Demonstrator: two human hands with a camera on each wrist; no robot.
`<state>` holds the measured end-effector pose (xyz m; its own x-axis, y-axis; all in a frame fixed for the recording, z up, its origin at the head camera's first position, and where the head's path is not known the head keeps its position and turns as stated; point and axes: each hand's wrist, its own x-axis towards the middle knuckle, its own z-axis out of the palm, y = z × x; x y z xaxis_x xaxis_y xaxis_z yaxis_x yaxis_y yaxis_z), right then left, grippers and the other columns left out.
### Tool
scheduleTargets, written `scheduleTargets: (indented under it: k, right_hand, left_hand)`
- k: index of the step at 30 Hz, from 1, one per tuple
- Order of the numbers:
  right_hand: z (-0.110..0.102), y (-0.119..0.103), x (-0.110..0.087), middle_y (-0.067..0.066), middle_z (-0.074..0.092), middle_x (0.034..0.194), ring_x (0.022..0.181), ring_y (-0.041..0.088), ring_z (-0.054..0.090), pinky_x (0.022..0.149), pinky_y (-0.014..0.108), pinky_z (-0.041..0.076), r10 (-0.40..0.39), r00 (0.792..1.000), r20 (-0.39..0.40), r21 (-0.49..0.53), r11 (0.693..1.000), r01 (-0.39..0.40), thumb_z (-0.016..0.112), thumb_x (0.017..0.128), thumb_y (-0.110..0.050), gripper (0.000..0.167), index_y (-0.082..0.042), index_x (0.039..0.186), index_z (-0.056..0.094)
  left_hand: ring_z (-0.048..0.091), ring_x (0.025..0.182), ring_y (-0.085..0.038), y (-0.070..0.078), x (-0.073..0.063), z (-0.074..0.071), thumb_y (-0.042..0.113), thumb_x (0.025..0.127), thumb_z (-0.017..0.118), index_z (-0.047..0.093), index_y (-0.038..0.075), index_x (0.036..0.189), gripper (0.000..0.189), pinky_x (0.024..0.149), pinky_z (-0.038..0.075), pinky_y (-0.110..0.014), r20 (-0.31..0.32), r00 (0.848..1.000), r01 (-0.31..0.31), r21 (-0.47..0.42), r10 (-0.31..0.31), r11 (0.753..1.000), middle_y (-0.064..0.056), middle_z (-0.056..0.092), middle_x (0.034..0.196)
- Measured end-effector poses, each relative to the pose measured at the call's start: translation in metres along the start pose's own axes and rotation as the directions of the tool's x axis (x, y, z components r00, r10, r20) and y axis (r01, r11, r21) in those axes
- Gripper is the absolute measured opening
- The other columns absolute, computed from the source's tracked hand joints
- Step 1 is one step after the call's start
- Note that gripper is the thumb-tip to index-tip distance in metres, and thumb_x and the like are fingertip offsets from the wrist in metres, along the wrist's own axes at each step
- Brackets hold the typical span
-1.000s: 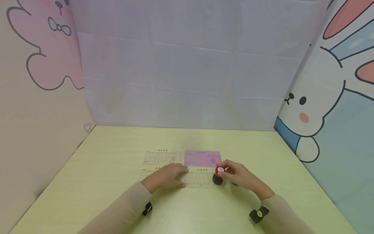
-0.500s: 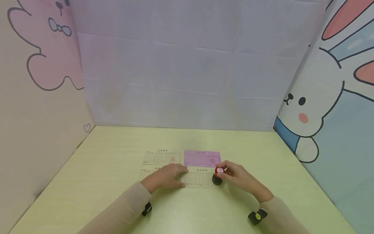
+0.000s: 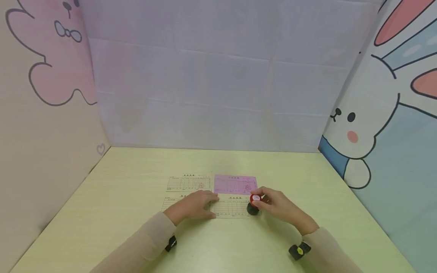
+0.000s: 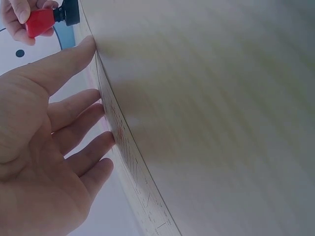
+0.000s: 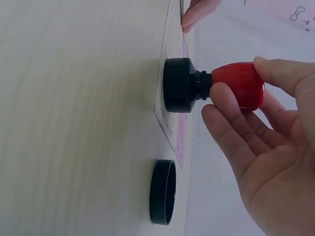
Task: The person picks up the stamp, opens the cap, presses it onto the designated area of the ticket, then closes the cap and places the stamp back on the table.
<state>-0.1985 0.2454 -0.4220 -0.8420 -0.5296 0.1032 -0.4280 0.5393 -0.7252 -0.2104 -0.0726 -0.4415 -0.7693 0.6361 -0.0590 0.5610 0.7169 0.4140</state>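
My right hand (image 3: pixel 278 204) grips the red handle of a stamp (image 5: pixel 238 84) between thumb and fingers. The stamp's round black base (image 3: pixel 252 209) stands on the right end of a printed slip (image 3: pixel 230 208), its face against the paper in the right wrist view. With fingers spread, my left hand (image 3: pixel 196 206) rests at the left part of that slip, fingertips and thumb touching the paper. Under the left forearm another white slip (image 3: pixel 170 203) is partly covered. Behind lie a purple slip (image 3: pixel 235 184) and a white slip (image 3: pixel 189 183), both bearing red marks.
A round black cap (image 5: pixel 163 192) lies on the table near the slip's right end, hidden behind the right hand in the head view. The pale wooden table (image 3: pixel 218 246) meets a white back wall (image 3: pixel 211 94), with cartoon-printed panels at both sides.
The hands and the stamp keep nearly the same place on the slip. Only a slight shift of the head view shows.
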Motion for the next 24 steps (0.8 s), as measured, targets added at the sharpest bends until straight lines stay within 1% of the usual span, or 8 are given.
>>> scheduleTargets:
  k: [5,10,15,22,24]
  right_hand:
    - [0.0016,-0.0004,0.0006,-0.001,0.064,0.095,0.082,0.016,0.062,0.070,0.025,0.052,0.004,1.000,-0.003,0.007,1.000,-0.004,0.066,0.099,-0.023,0.036,0.002,0.125,0.062]
    - [0.0023,-0.0011,0.0008,-0.001,0.065,0.094,0.082,0.016,0.062,0.069,0.025,0.052,-0.003,1.000,-0.008,0.006,1.000,0.003,0.066,0.099,-0.023,0.036,0.003,0.125,0.062]
    - [0.0026,-0.0007,0.0001,-0.002,0.065,0.095,0.082,0.017,0.062,0.069,0.025,0.053,-0.008,1.000,-0.013,0.006,1.000,0.008,0.066,0.099,-0.022,0.037,0.003,0.126,0.062]
    - [0.0039,0.0025,-0.0021,0.001,0.064,0.096,0.083,0.017,0.062,0.070,0.025,0.053,0.013,1.000,-0.022,0.027,1.000,-0.013,0.067,0.098,-0.022,0.038,0.002,0.127,0.061]
    - [0.0043,0.0034,-0.0021,0.001,0.064,0.097,0.083,0.017,0.062,0.071,0.025,0.053,0.008,1.000,-0.026,0.025,1.000,-0.008,0.067,0.098,-0.022,0.038,0.002,0.127,0.061]
  left_hand:
    - [0.043,0.139,-0.029,-0.0002,-0.0004,-0.0003,0.032,0.091,0.076,0.059,0.006,0.139,0.058,0.115,0.033,-0.046,0.001,1.000,0.008,-0.019,-0.008,1.000,-0.008,0.051,0.149]
    - [0.043,0.139,-0.029,-0.0013,0.0002,0.0003,0.032,0.091,0.076,0.059,0.006,0.140,0.058,0.116,0.033,-0.045,0.002,1.000,0.012,-0.019,-0.012,1.000,-0.008,0.050,0.149]
    - [0.044,0.139,-0.029,-0.0022,0.0005,0.0008,0.032,0.090,0.077,0.059,0.006,0.139,0.058,0.115,0.033,-0.045,0.001,1.000,0.007,-0.021,-0.007,1.000,-0.008,0.051,0.148]
    - [0.044,0.138,-0.030,-0.0021,0.0007,0.0008,0.032,0.090,0.077,0.059,0.006,0.139,0.058,0.115,0.034,-0.045,-0.001,1.000,-0.002,-0.018,0.002,1.000,-0.009,0.051,0.148]
    - [0.044,0.138,-0.030,-0.0019,0.0006,0.0005,0.033,0.090,0.077,0.059,0.006,0.139,0.058,0.115,0.034,-0.045,-0.001,1.000,-0.001,-0.018,0.001,1.000,-0.009,0.051,0.148]
